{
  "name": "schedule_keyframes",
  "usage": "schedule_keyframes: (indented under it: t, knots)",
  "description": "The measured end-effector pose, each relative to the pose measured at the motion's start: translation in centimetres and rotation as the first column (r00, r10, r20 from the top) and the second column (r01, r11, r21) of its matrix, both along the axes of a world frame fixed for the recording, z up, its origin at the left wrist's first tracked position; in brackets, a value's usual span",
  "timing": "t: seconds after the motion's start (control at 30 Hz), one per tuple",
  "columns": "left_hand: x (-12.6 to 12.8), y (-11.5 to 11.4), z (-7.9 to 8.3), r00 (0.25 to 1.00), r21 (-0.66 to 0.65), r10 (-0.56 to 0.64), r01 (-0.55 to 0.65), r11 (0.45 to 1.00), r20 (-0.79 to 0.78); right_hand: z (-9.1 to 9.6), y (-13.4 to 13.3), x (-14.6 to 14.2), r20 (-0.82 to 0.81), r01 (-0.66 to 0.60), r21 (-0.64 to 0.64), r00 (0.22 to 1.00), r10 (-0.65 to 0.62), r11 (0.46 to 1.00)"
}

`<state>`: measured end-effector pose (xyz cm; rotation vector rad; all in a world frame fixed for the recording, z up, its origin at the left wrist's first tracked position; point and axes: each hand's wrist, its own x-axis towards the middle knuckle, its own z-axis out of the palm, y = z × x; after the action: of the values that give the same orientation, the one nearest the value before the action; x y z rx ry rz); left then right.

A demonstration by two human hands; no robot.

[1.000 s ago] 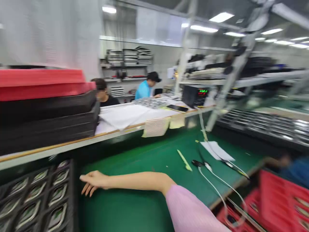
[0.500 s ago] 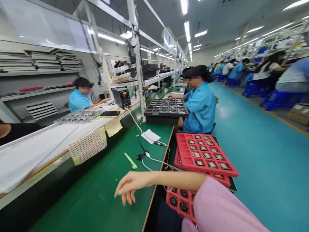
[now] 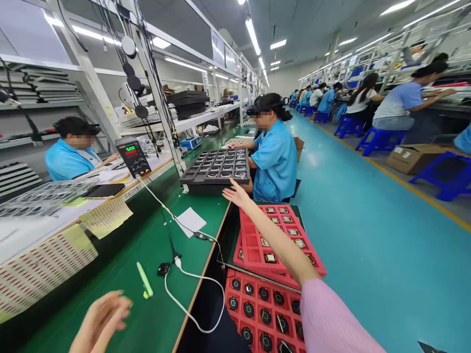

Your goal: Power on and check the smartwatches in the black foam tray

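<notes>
My right hand (image 3: 237,193) reaches forward with its fingers spread and nothing in it. It is at the front right corner of a black tray (image 3: 217,182) of watch-like parts in compartments; I cannot tell whether it touches. My left hand (image 3: 105,318) is over the green bench (image 3: 125,304), slightly blurred, fingers loosely apart and holding nothing visible. Nearest to it lies a light green pen-like tool (image 3: 144,279). A small black device (image 3: 164,268) and a white cable (image 3: 196,277) lie to its right.
Red trays (image 3: 250,240) holding square parts are beneath my right forearm. Another red tray (image 3: 253,296) below holds round black parts. A power supply (image 3: 133,157) stands on the left shelf. A co-worker in blue (image 3: 274,159) sits beyond the black tray. White paper (image 3: 190,221) lies on the bench.
My right hand has moved from above the bench forward to the black tray, and its fingers have spread. My left hand has come into view. The view has turned to the right.
</notes>
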<state>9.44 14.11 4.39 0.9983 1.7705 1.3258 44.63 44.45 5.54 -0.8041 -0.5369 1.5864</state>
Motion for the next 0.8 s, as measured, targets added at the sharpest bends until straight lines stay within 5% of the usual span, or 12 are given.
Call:
schedule_keyframes:
  t: [0.17, 0.4, 0.6, 0.8]
  knots:
    - [6.6, 11.2, -2.4, 0.927, -0.022, -0.230, 0.248, 0.969, 0.296, -0.4, 3.5, 0.1, -0.108, 0.096, -0.036, 0.989, -0.099, 0.995]
    - [14.9, 26.7, -5.1, 0.812, -0.066, -0.242, 0.325, 0.944, 0.532, 1.3, 6.5, 0.4, -0.146, 0.161, -0.025, 0.976, -0.162, 0.987]
    - [17.9, 34.4, -6.3, 0.766, -0.059, -0.151, 0.239, 0.969, 0.625, 4.5, 8.8, 0.1, -0.115, 0.214, 0.017, 0.971, -0.211, 0.977]
    - [18.4, 39.1, -6.4, 0.865, -0.004, -0.087, 0.102, 0.995, 0.494, 4.7, 8.7, 0.2, -0.044, 0.277, 0.052, 0.960, -0.275, 0.959]
